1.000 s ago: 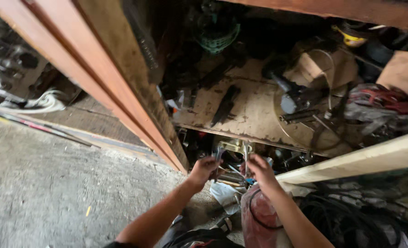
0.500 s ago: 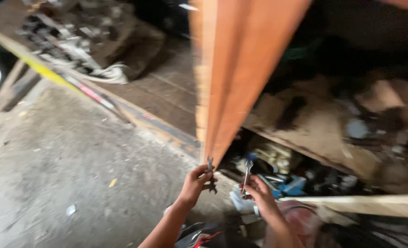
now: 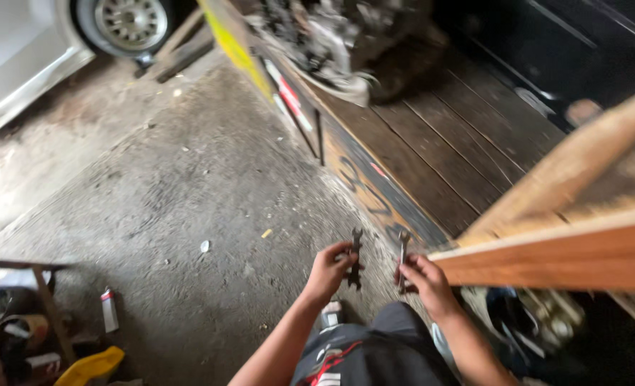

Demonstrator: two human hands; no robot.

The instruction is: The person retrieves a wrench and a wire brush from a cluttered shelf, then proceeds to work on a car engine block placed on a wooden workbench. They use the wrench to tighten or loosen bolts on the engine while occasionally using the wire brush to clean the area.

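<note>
My left hand [image 3: 328, 270] grips a dark double-ended wrench [image 3: 355, 255], held upright in front of me. My right hand [image 3: 423, 275] holds a second, slimmer metal wrench [image 3: 402, 249], also upright, its head pointing up. The two hands are a short way apart, just above my dark trousers [image 3: 375, 354]. Both are held over the grey concrete floor [image 3: 189, 186], beside the edge of a wooden beam [image 3: 546, 250].
A dark plank platform [image 3: 446, 143] with a yellow-painted edge runs up to the right, carrying a greasy engine part [image 3: 332, 36]. A car wheel [image 3: 128, 25] is at top left. A small shelf with cans [image 3: 17, 322] and a yellow object [image 3: 89, 366] sit at bottom left.
The view has swung left from the cluttered tool shelf to the floor and platform. Both hands came away from the shelf, each holding a wrench upright.
</note>
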